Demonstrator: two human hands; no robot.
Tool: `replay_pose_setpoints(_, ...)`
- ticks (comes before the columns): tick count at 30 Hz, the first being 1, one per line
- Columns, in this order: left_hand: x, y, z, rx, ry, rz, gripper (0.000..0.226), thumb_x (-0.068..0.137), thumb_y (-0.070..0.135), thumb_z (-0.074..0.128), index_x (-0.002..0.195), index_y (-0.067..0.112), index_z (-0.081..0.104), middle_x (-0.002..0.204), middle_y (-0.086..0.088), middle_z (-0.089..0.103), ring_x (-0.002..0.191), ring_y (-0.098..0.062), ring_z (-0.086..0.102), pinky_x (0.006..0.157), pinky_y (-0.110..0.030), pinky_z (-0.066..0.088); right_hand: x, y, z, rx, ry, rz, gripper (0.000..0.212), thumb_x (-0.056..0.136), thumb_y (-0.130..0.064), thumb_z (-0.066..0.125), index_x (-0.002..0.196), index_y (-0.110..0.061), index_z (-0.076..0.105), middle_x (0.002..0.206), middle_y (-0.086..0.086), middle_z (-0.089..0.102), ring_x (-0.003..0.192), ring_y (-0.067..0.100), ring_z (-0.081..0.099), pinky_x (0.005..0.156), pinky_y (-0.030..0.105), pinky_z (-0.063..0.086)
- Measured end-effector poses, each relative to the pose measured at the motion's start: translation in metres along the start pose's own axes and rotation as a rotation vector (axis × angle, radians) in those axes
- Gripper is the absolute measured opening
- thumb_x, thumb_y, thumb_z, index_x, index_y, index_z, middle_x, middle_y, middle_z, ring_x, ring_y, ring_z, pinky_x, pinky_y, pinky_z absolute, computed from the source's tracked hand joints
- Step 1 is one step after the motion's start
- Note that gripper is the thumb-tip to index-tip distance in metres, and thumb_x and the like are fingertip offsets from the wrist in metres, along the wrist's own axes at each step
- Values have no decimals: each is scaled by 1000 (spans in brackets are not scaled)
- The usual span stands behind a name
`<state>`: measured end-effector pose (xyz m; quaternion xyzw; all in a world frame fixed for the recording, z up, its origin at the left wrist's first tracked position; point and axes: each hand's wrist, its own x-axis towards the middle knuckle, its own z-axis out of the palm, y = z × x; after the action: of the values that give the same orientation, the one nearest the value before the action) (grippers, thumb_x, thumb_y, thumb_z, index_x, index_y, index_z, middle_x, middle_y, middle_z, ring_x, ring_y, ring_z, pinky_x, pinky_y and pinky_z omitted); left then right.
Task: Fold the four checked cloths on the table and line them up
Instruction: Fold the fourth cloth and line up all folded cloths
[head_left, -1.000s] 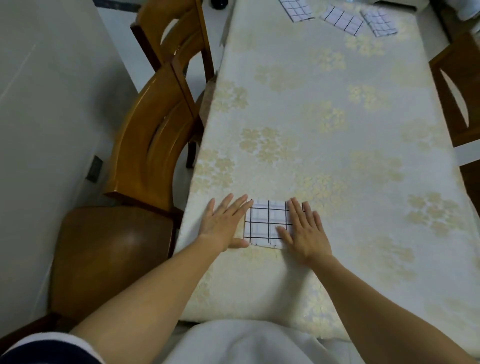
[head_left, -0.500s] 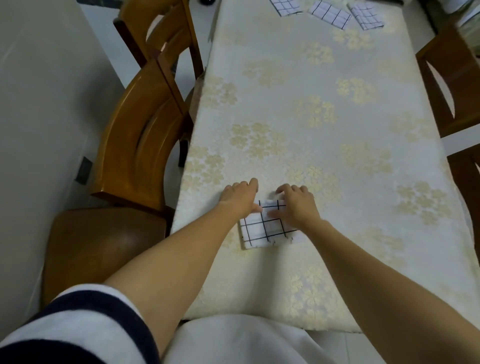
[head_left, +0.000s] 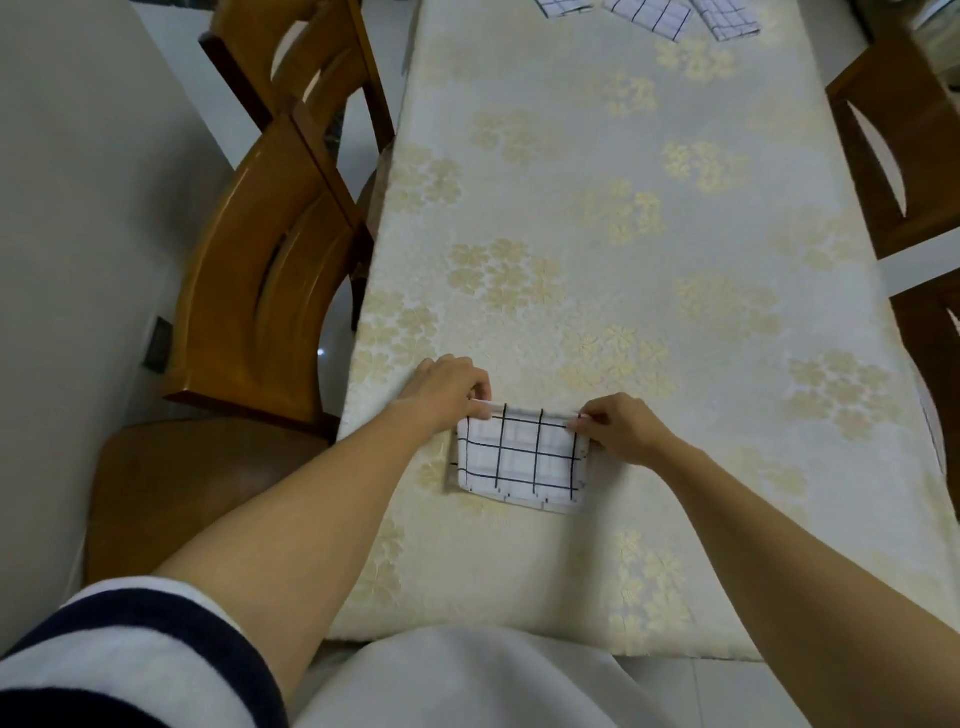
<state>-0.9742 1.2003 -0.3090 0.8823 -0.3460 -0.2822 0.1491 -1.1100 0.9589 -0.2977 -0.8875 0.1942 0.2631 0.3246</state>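
A white checked cloth (head_left: 522, 457) with black lines lies folded small near the table's front edge. My left hand (head_left: 449, 387) pinches its far left corner. At its far right corner my right hand (head_left: 621, 428) pinches the cloth too. The far edge is lifted a little off the table between both hands. Three more checked cloths lie at the table's far end, cut by the frame's top: one at the left (head_left: 563, 6), one in the middle (head_left: 652, 14), one at the right (head_left: 727, 21).
The table (head_left: 597, 234) wears a cream cloth with gold flower patches. Two wooden chairs (head_left: 270, 291) stand along its left side, and more chairs (head_left: 904, 156) along the right. A grey wall runs on the far left.
My hands went from lying flat on the cloth to curling at its far edge and pinching the two far corners. The camera has tilted nearer the table.
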Motion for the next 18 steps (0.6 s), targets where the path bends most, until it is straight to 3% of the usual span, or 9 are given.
replay_pose_setpoints(3,-2,3,-4,82,59,20,32,86,43,74,112,29,61,108,5,52,107,-18,49,95,-34,36,-12,8,4,-2,79,51,24,92,-40,68,84,-18,67,76,-1,61,69,17,54,57,23,37)
replay_pose_setpoints(5,-10,10,0,199,211,47,54,86,44,74,131,24,52,124,-1,49,113,-22,48,98,-34,38,-18,3,17,3,279,99,27,91,-39,69,108,-19,64,102,2,58,87,20,58,72,27,47)
replay_pose_setpoints(8,-31,26,24,193,365,236,62,88,38,73,141,15,50,139,-6,51,123,-25,51,105,-36,41,-27,-17,57,-164,609,-115,42,98,-33,58,135,-15,54,131,10,55,113,29,56,97,42,48)
replay_pose_setpoints(10,-42,27,44,173,224,259,71,94,44,64,153,14,37,158,-5,37,144,-22,37,120,-35,26,-30,-36,88,-218,553,-277,50,102,-27,45,149,-13,41,150,14,44,135,31,43,113,45,35)
replay_pose_setpoints(12,-48,14,61,239,101,132,84,98,61,39,161,14,9,169,-1,3,155,-19,6,126,-36,3,-31,-42,113,-260,386,-223,59,106,-35,28,160,-16,13,167,8,9,154,27,7,125,45,10)
replay_pose_setpoints(15,-55,-6,66,377,72,59,93,92,77,11,159,18,-15,165,5,-23,153,-18,-18,124,-40,-11,-32,-24,120,-378,293,-109,71,101,-61,3,158,-22,-12,164,-2,-23,151,18,-23,123,45,-10)
replay_pose_setpoints(18,-57,-6,60,385,13,71,96,92,80,18,156,20,-23,162,7,-31,151,-16,-26,124,-43,-10,-35,-14,110,-468,200,-103,75,96,-68,-4,155,-26,-23,159,-8,-34,147,13,-32,122,46,-16)
